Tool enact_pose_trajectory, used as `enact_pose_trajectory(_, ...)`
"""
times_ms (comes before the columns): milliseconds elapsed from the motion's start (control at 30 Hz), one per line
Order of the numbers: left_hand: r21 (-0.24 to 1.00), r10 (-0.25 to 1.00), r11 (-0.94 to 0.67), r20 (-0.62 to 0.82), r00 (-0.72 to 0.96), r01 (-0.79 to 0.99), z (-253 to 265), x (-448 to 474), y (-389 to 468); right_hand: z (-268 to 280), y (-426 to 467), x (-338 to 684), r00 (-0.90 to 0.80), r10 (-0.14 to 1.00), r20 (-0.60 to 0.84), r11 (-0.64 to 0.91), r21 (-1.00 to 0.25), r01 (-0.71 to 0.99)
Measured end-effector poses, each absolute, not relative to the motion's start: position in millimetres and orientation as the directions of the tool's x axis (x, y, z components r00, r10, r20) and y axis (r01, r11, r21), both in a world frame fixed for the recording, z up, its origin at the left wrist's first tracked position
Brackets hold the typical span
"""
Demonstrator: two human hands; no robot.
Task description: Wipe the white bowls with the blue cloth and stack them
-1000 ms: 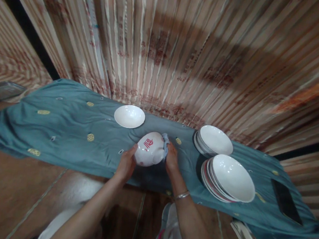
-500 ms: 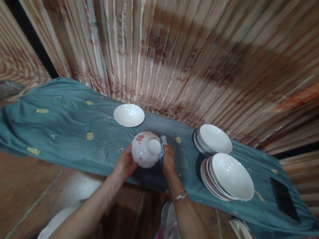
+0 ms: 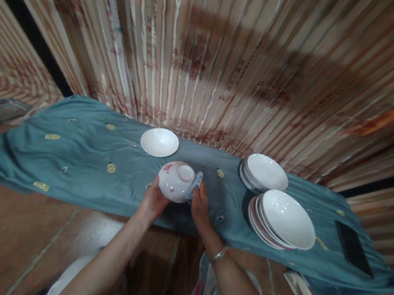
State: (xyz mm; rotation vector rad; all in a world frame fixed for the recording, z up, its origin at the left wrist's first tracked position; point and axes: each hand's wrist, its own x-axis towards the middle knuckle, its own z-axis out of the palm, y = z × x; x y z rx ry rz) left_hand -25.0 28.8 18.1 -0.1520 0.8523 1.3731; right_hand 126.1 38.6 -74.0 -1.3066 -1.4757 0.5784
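Observation:
Between my two hands is a white bowl (image 3: 174, 183) with red markings, tipped so that its underside and foot ring face me. My left hand (image 3: 154, 200) grips its left edge. A light blue cloth (image 3: 197, 180) is pinched in my right hand (image 3: 200, 204) against the bowl's right rim; the fingers behind the bowl are hidden. Just beyond the bowl, a white shallow bowl (image 3: 159, 142) rests face up on the cloth-covered table.
A green-blue tablecloth (image 3: 84, 153) with yellow prints covers the long table. To the right stand a stack of white bowls (image 3: 267, 173) and a nearer stack of larger bowls (image 3: 288, 220). A black phone (image 3: 353, 248) lies at the right end. A pleated curtain (image 3: 207, 62) hangs behind.
The bowl in my hands has tilted and shifted slightly left, its underside turning more upward. My right hand and the cloth have moved slightly left and down along its rim.

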Motion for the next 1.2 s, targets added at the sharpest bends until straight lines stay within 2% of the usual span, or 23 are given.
enact_pose_trajectory(100,0.355,0.79,0.241,-0.613,-0.03,-0.903,16.2,-25.3,28.8,-82.7,31.1,117.8,0.176,0.943,0.284,0.186,-0.884,0.43)
enact_pose_trajectory(400,0.249,0.825,0.215,-0.564,0.039,-0.944,13.9,-25.2,26.8,-58.4,-9.5,104.0,-0.019,0.949,0.315,0.276,-0.796,0.539)
enact_pose_trajectory(533,0.22,0.853,0.19,-0.52,0.05,-0.957,15.3,-22.0,27.3,-55.9,-18.3,103.9,-0.135,0.896,0.423,0.409,-0.667,0.623)
enact_pose_trajectory(700,0.268,0.831,0.162,-0.557,-0.015,-0.95,27.1,-15.2,25.9,-51.0,-18.4,105.7,-0.309,0.763,0.568,0.577,-0.383,0.722)
enact_pose_trajectory(800,0.264,0.815,0.212,-0.58,0.021,-0.941,38.9,-11.7,22.6,-44.6,-15.3,106.7,-0.403,0.7,0.59,0.636,-0.256,0.728)
enact_pose_trajectory(933,0.258,0.793,0.265,-0.607,0.057,-0.929,45.4,-9.2,19.1,-32.6,-10.7,105.4,-0.457,0.669,0.586,0.661,-0.189,0.726)
enact_pose_trajectory(1200,0.355,0.787,0.256,-0.616,-0.019,-0.899,41.4,-3.2,11.6,-9.5,-2.2,95.7,-0.507,0.594,0.625,0.696,-0.084,0.713)
